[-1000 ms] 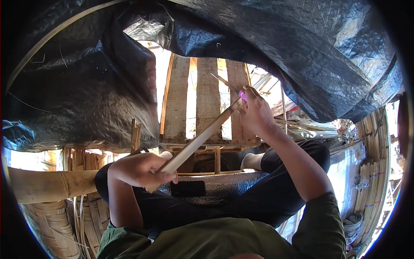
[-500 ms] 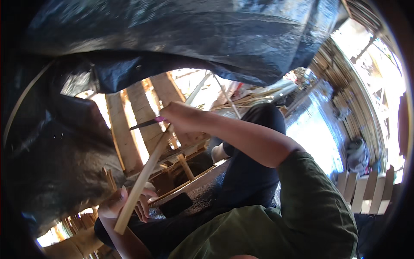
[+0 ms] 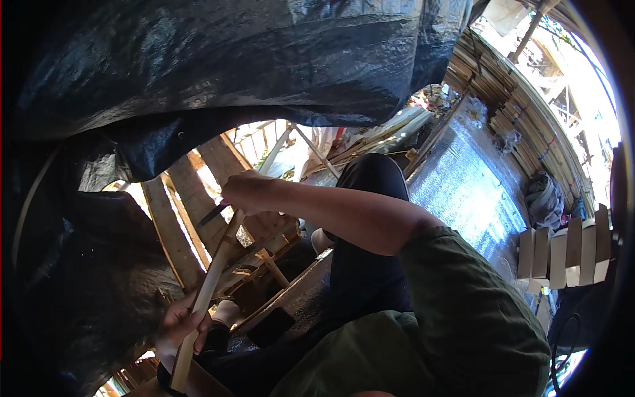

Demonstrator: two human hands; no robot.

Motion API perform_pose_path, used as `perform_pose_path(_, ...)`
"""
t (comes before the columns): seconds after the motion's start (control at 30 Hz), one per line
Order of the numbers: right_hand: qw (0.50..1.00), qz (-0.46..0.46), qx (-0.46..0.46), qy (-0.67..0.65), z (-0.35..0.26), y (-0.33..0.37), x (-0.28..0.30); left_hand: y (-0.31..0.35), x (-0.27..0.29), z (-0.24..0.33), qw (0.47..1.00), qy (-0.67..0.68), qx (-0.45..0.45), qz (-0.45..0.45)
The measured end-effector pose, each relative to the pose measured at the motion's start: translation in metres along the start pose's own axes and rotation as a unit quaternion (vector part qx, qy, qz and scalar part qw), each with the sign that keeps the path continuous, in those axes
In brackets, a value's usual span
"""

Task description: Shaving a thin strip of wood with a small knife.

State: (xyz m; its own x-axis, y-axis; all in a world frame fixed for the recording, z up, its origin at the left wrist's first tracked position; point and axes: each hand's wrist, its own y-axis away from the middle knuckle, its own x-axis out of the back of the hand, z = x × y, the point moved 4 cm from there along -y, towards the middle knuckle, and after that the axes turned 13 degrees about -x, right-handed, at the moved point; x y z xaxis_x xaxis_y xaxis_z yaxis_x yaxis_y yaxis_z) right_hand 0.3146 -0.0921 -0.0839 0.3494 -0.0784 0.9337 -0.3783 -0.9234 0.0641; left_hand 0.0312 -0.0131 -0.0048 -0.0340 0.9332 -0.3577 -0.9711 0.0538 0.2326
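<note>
A long pale strip of wood or bamboo (image 3: pixel 210 281) slants from my lap up to the upper middle. My left hand (image 3: pixel 178 325) is wrapped around its lower part, fingers closed. At its upper end my right hand (image 3: pixel 243 192) is closed on a knife (image 3: pixel 211 214), whose dark blade points left and down from the fist. Most of the knife's handle is hidden in the fist. The blade lies close by the strip; whether they touch I cannot tell.
A black tarp (image 3: pixel 264 59) hangs low over the top and left. Wooden slats (image 3: pixel 173 228) with bright gaps stand beyond my hands. A dark flat rectangle (image 3: pixel 272 327) lies by my leg. To the right are a shiny sheet (image 3: pixel 456 172), stacked strips (image 3: pixel 552 142) and pale blocks (image 3: pixel 562 255).
My left hand, loosely spread beside the strip before, has closed around it. My right hand with the knife appears slightly lower and farther left. The whole view has shifted too.
</note>
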Motion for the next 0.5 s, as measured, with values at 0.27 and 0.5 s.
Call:
perform_pose_path(0.27, 0.996, 0.011, 0.027, -0.085, 0.021, -0.004, 0.019, 0.012, 0.014, 0.005, 0.991, 0.093, -0.071, 0.066)
perform_pose_path(0.5, 0.976, 0.032, 0.051, -0.209, -0.001, -0.005, 0.018, -0.006, 0.049, -0.032, 0.962, -0.177, -0.076, 0.193)
